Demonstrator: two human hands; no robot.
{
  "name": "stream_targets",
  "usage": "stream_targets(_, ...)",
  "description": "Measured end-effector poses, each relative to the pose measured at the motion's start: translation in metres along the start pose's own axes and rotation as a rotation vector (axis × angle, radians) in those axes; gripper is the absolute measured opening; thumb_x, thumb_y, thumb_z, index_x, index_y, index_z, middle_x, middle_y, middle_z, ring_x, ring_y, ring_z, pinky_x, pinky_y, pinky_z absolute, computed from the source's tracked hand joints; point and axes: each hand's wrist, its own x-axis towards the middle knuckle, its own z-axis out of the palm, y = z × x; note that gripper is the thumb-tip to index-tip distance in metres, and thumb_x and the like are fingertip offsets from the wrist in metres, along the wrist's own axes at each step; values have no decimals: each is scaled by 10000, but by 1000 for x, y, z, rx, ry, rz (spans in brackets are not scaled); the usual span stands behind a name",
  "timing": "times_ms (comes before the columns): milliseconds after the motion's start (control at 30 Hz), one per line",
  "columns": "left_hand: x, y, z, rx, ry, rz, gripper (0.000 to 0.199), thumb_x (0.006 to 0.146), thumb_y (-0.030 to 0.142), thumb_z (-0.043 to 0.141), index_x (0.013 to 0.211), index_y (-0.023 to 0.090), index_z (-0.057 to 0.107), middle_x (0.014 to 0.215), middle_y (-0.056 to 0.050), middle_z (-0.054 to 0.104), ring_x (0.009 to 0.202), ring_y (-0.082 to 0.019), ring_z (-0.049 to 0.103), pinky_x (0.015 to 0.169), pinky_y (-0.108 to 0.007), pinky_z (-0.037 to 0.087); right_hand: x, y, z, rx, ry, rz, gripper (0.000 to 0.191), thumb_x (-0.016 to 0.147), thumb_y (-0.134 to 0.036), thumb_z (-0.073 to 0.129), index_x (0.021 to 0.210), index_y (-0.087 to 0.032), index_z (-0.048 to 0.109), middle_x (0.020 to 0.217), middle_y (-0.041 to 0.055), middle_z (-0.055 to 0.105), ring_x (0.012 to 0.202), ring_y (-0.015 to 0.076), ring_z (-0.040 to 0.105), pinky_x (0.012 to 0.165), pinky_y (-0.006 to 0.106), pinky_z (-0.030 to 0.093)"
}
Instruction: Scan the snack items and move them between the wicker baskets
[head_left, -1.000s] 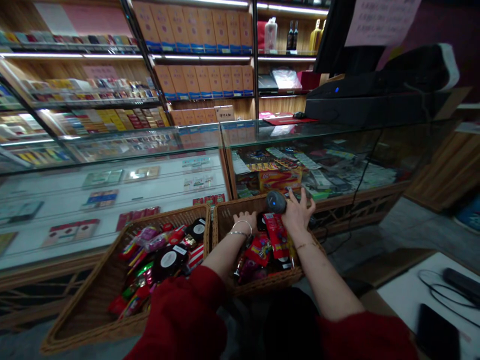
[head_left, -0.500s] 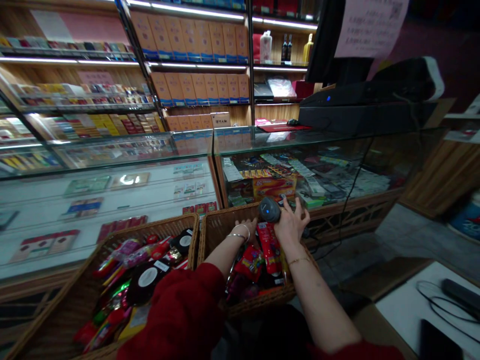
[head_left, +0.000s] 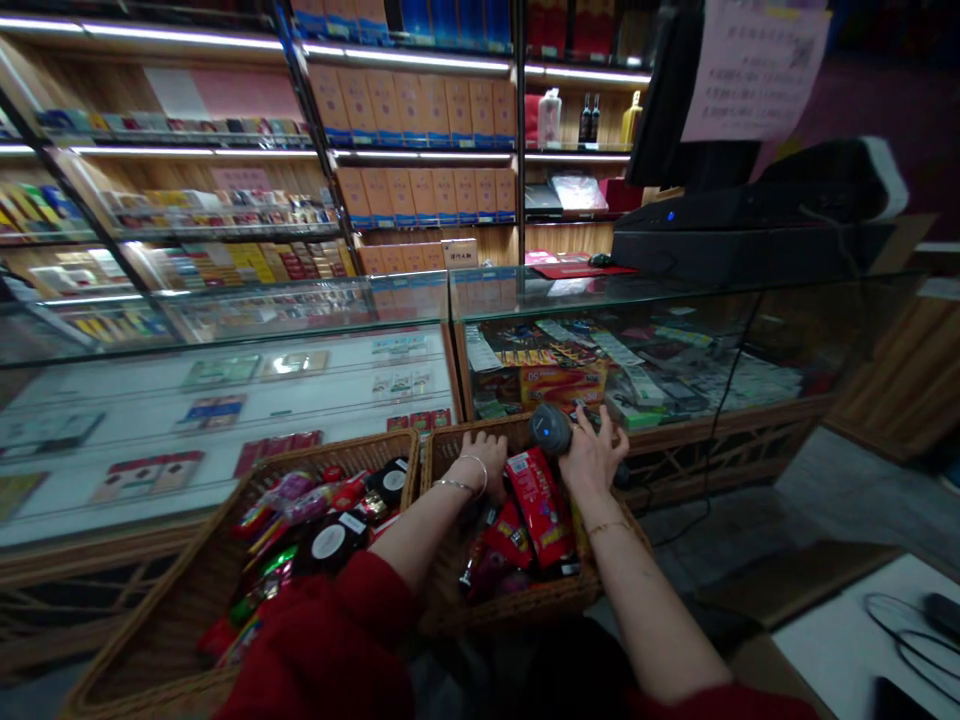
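Observation:
My right hand (head_left: pixel 594 455) is closed on a dark grey barcode scanner (head_left: pixel 550 430) with a small blue light, some of its fingers raised. The scanner's head points left over the right wicker basket (head_left: pixel 517 603). My left hand (head_left: pixel 484 462), with silver bangles at the wrist, reaches into the same basket with curled fingers. What lies under those fingers is hidden. Right beside it, below the scanner, a shiny red snack packet (head_left: pixel 540 507) leans over another red packet (head_left: pixel 510 537) and dark packages.
A second wicker basket (head_left: pixel 142 620) at left holds colourful wrapped goods and black round-labelled packs (head_left: pixel 328 541). Behind stand glass display counters (head_left: pixel 352 400) and a black till (head_left: pixel 697 245). A cable (head_left: pixel 724 410) hangs down the counter. At lower right is a white surface (head_left: pixel 847 640).
The view has shifted, so most things sit lower and further right. The red packet now shows broader and more tilted. My left hand's fingers are more raised and curled; the scanner stays in my right hand.

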Motion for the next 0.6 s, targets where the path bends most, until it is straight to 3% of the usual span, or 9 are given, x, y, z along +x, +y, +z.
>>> stream_targets(133, -39, -16, -11, 13, 265, -95, 928, 572, 421, 791, 1379, 166, 411, 1368, -179, 533, 1301, -366, 423, 1167, -612, 135, -4, -5, -2, 24, 17, -65, 351, 748, -119, 500, 1016, -212, 708, 1394, 38, 597, 1433, 301, 267, 1078, 564, 186)
stream_targets(267, -64, -28, -10, -42, 539, -277, 927, 630, 334, 733, 1454, 175, 338, 1384, -163, 523, 1320, -357, 404, 1195, -590, 78, -9, -12, -6, 45, 45, -159, 358, 743, -96, 489, 1000, -213, 709, 1377, 51, 611, 1433, 292, 287, 1086, 563, 180)
stream_targets(400, -73, -32, -2, -90, 649, -354, 897, 657, 313, 706, 1467, 199, 339, 1393, -139, 529, 1339, -346, 395, 1207, -589, 33, -10, -22, -15, 66, 15, -266, 324, 753, -115, 516, 987, -224, 711, 1375, 41, 613, 1436, 287, 296, 1098, 547, 176)
stream_targets(600, -74, -39, 5, -117, 697, -397, 901, 667, 282, 704, 1484, 220, 330, 1418, -135, 523, 1369, -341, 375, 1214, -586, 27, -10, -42, -31, 31, -31, -336, 326, 720, -70, 516, 937, -219, 708, 1370, 34, 618, 1429, 272, 316, 1101, 531, 170)
